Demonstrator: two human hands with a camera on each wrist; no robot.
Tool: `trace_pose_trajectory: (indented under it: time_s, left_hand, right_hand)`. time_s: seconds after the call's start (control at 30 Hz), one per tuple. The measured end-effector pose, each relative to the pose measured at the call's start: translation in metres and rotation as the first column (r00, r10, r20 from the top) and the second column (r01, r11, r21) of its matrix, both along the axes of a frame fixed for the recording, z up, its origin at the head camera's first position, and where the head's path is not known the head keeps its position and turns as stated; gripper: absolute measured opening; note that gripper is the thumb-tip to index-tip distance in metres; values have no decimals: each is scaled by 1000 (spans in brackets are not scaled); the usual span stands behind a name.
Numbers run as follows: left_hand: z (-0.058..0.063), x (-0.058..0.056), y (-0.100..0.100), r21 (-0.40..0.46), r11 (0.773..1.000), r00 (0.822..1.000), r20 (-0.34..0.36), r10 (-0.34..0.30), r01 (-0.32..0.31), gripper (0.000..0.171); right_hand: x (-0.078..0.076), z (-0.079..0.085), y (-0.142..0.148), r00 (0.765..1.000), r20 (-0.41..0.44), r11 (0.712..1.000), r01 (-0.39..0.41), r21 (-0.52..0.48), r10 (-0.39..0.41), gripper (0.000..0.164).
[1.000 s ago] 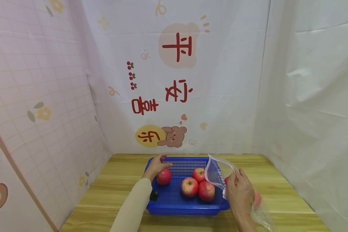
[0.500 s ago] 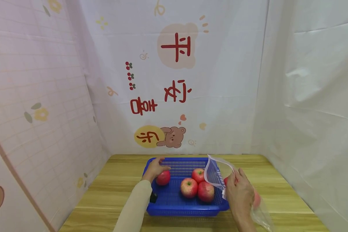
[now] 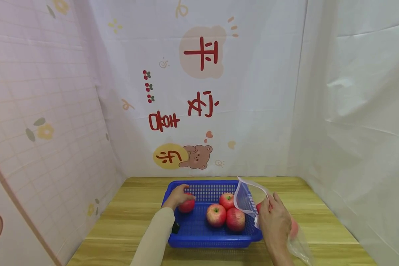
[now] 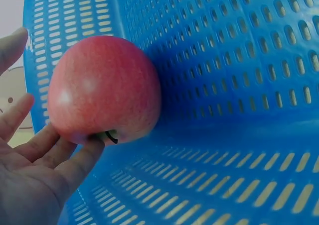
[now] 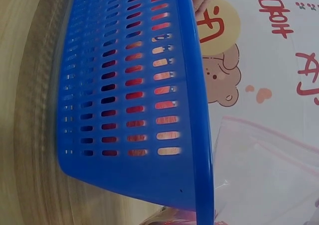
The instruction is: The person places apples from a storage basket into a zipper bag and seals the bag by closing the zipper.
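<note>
My left hand (image 3: 177, 196) reaches into the blue plastic basket (image 3: 206, 242) at a red apple (image 3: 187, 206) in its far left corner. In the left wrist view, several fingertips touch that apple (image 4: 104, 85) near its stem, while the other fingers of the left hand (image 4: 35, 180) are spread apart from it. My right hand (image 3: 276, 221) holds a clear zip bag (image 3: 246, 195) by its mouth, which gapes towards the basket's right rim. Red apples (image 3: 294, 227) show inside the bag, partly hidden by the hand. The right wrist view shows the clear bag (image 5: 264, 175) beside the rim.
Three more apples (image 3: 216, 215) sit together in the right half of the basket. Underneath is a wood-grain table (image 3: 119, 218). A printed white cloth (image 3: 259, 111) hangs behind it, with more cloth at both sides. A small black device (image 3: 175, 227) is at the left wrist.
My left hand has come down over the left apple, its fingers now touching it. The right hand and bag have stayed in place. The view has shifted slightly.
</note>
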State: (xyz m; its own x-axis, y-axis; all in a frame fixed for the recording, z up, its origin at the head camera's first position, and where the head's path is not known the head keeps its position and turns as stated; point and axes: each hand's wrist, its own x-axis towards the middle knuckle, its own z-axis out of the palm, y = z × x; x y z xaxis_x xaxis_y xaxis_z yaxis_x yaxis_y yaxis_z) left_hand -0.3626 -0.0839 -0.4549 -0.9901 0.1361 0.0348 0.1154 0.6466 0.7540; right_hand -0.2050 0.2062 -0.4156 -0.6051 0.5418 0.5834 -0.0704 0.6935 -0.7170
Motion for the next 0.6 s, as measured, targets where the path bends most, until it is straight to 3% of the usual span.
trace_pose_trajectory:
  time_s: [0.17, 0.3, 0.4, 0.6]
  left_hand:
    - [2, 1, 4, 53, 997, 999, 7, -49, 49, 59]
    - [3, 3, 8, 98, 994, 999, 6, -54, 53, 56]
    - [4, 4, 10, 76, 996, 999, -4, -50, 50, 55]
    - [1, 5, 13, 33, 996, 995, 53, -87, 86, 59]
  right_hand:
    - [0, -1, -1, 1000, -1, 1000, 2, 2, -2, 32]
    - [-1, -1, -1, 1000, 3, 1000, 3, 3, -3, 32]
    - [-1, 0, -1, 1000, 4, 1000, 4, 2, -4, 32]
    - [0, 1, -1, 1000, 3, 1000, 4, 4, -4, 32]
